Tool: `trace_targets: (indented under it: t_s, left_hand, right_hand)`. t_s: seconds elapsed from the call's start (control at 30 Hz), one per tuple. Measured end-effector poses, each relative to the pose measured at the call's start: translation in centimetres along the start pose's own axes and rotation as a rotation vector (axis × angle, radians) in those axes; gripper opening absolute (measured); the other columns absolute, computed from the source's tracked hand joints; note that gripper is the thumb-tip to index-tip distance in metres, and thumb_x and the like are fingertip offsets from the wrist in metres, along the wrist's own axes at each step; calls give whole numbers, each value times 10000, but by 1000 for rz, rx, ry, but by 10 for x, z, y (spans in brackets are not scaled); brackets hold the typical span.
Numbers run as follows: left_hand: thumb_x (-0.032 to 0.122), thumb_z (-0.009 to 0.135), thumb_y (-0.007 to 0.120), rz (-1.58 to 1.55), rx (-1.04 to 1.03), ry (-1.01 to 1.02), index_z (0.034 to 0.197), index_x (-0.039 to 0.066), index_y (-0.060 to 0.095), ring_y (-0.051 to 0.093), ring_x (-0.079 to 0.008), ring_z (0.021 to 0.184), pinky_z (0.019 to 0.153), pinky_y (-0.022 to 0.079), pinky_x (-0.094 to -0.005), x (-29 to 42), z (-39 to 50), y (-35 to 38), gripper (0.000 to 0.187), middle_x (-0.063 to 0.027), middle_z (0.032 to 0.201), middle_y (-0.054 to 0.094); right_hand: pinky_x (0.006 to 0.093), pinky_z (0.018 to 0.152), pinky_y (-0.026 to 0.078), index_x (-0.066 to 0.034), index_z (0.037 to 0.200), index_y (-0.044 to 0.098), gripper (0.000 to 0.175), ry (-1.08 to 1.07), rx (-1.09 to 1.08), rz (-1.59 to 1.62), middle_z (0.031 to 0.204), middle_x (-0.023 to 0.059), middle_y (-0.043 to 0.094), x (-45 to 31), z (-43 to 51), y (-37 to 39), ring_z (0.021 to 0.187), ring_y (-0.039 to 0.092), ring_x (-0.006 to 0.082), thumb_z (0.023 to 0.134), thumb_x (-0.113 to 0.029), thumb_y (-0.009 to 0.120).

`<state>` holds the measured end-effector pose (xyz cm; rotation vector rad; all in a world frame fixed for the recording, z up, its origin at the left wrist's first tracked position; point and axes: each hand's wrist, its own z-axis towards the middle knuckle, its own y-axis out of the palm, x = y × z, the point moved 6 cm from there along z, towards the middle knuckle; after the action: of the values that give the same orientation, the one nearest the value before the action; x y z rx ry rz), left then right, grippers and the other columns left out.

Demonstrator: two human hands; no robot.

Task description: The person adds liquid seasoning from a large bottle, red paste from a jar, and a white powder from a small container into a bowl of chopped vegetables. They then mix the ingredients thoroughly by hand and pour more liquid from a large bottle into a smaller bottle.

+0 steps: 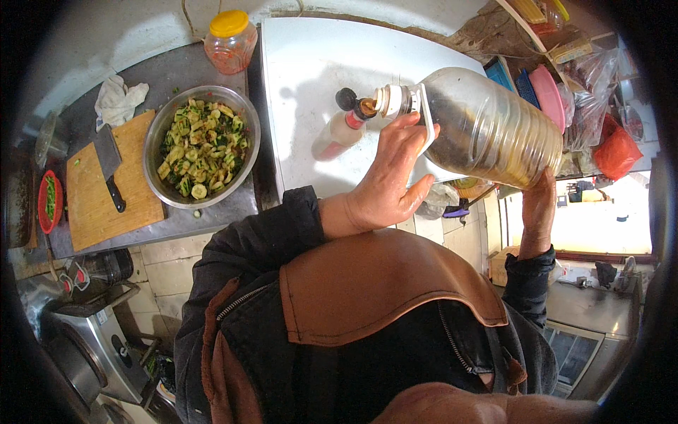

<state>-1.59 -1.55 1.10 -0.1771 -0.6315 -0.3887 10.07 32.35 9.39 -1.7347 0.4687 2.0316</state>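
A large ribbed plastic jug [492,127] is tilted, its mouth to the left above a small bottle with a flipped-open black cap [339,132] on a white tabletop [302,63]. Brown liquid shows at the small bottle's mouth. My left hand [394,175] is at the jug's neck, fingers on its white handle, thumb apart. My right hand [540,183] supports the jug's bottom end; its fingers are mostly hidden behind it. A steel bowl of chopped cucumber [201,148] stands to the left, beside a wooden cutting board [111,196] with a cleaver [109,164].
A jar with a yellow lid [230,42] stands behind the bowl. A white cloth [119,100] and a red basket of chopped greens [50,201] are at the far left. A pink basin [548,95] and plastic bags [617,148] crowd the right side.
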Motion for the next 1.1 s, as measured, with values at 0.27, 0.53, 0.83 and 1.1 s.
trace_targets:
  t_s: [0.27,0.53,0.83,1.1]
  left_hand:
    - [3,826,690,-42,9,5,1499,-15,300,284,-436,1425,1179,229,-543,0,1,0,777,-209,1485,420]
    - [-13,821,695,-43,-10,-13,1505,-5,298,277,-433,1430,1182,241,-546,0,1,0,791,-211,1482,414]
    - [3,822,664,-54,16,-21,1499,-42,325,301,-431,1426,1188,214,-519,-2,1,0,759,-219,1437,460]
    - [-5,827,698,-39,-5,0,1502,-20,305,274,-433,1438,1189,239,-541,-1,1,-1,782,-209,1522,389]
  right_hand:
    - [432,1158,351,-16,1503,411,589,15,3,-2,1485,121,514,-2,2,-3,1378,483,243,1037,-350,546]
    - [446,1108,425,-18,1517,388,578,-23,22,-84,1489,136,522,-9,4,-3,1351,526,240,1071,-376,473]
    - [455,1116,416,-14,1512,396,568,-16,17,-56,1489,139,522,-10,3,-3,1360,516,250,1070,-359,483]
    - [470,1131,397,-12,1514,392,573,-7,5,-8,1504,143,505,-7,4,-6,1381,493,253,1069,-360,485]
